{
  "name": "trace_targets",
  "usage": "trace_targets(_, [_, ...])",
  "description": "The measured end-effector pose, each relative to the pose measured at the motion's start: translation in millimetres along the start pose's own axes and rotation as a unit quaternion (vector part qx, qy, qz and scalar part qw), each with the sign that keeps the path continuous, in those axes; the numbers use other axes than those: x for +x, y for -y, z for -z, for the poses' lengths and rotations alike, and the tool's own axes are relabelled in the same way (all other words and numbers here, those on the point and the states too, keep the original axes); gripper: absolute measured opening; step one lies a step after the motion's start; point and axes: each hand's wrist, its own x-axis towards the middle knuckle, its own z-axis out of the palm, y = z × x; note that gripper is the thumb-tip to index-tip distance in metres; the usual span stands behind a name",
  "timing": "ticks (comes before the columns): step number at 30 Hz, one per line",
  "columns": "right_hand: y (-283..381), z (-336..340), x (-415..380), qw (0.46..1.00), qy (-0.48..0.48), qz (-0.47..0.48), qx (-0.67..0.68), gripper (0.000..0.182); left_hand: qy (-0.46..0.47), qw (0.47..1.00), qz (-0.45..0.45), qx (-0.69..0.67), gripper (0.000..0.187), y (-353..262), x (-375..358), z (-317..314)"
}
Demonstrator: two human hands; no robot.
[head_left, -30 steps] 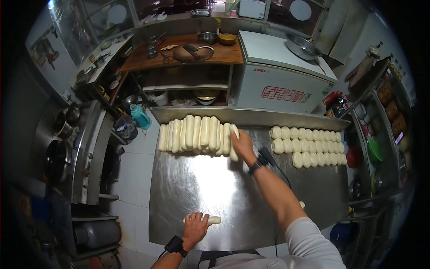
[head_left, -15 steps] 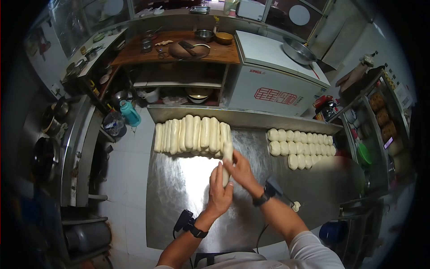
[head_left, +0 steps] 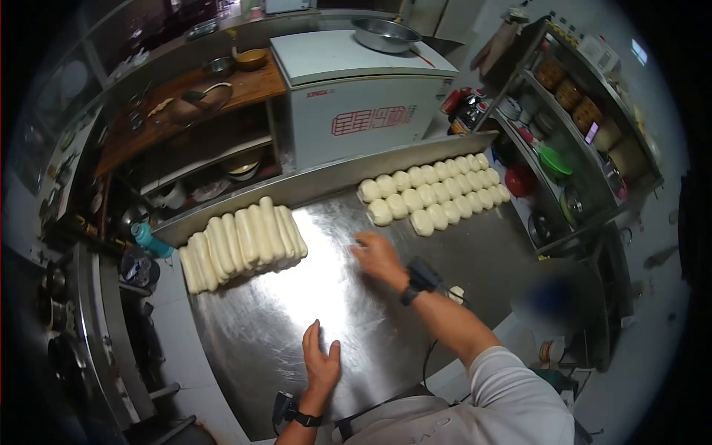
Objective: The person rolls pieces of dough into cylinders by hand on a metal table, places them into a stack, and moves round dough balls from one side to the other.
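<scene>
Long pale dough rolls [head_left: 241, 241] lie side by side in a stacked row at the left of the steel worktop [head_left: 297, 326]. My left hand [head_left: 321, 361] hovers over the near part of the worktop, fingers apart and holding nothing. Farther out, my right hand [head_left: 380, 256] reaches across the middle with its fingers stretched leftward, also bare. It is between the rolls and several rows of round dough balls [head_left: 430, 196] at the back right. A small scrap of dough [head_left: 456, 294] rests beside my right forearm.
A raised metal lip [head_left: 319, 174] runs along the worktop's back edge. Behind it stand a white chest freezer [head_left: 363, 111] with a metal bowl [head_left: 386, 35] on top and a wooden counter [head_left: 252, 80]. A shelf rack [head_left: 564, 148] is at the right; a teal flask [head_left: 150, 239] stands left.
Both hands have let go of a dough roll, which now lies with the row. They have moved apart, the left one back toward me. My view has turned to the right.
</scene>
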Motion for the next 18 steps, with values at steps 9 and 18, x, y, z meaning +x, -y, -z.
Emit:
trace_targets(9, [-126, 134, 31, 0.949, 0.096, -0.142, -0.263, 0.054, -0.007, 0.997, 0.063, -0.053, 0.056, -17, 69, -68])
trace_targets(18, [-167, 86, -11, 0.981, 0.010, 0.077, -0.178, 0.020, -0.028, 0.987, 0.142, -0.074, 0.062, -61, 210, -170])
